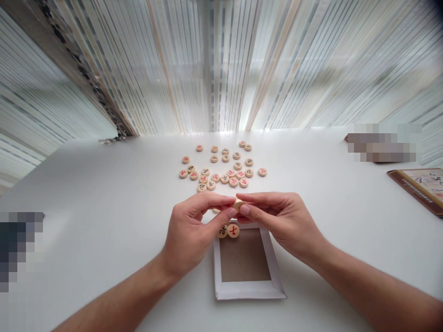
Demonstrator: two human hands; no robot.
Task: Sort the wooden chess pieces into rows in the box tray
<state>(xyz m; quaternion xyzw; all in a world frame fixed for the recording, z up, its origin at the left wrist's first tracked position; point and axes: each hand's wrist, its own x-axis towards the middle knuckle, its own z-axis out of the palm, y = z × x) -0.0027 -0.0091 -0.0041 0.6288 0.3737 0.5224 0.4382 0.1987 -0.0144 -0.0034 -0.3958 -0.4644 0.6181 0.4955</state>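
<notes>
My left hand (194,233) and my right hand (282,221) meet above the far end of a shallow white cardboard box (277,276) with a brown bottom. Between the fingertips of both hands is pinched a round wooden chess piece (238,204). Two more pieces lie in the box's far left corner, one with a black mark (222,231) and one with a red mark (234,230). Beyond my hands, several wooden discs (224,168) with red or black characters lie scattered on the white table (104,193).
A brown box lid with printed art (420,186) lies at the right edge of the table. Blurred-out patches sit at the far right and the left edge. Striped vertical blinds (221,64) hang behind the table.
</notes>
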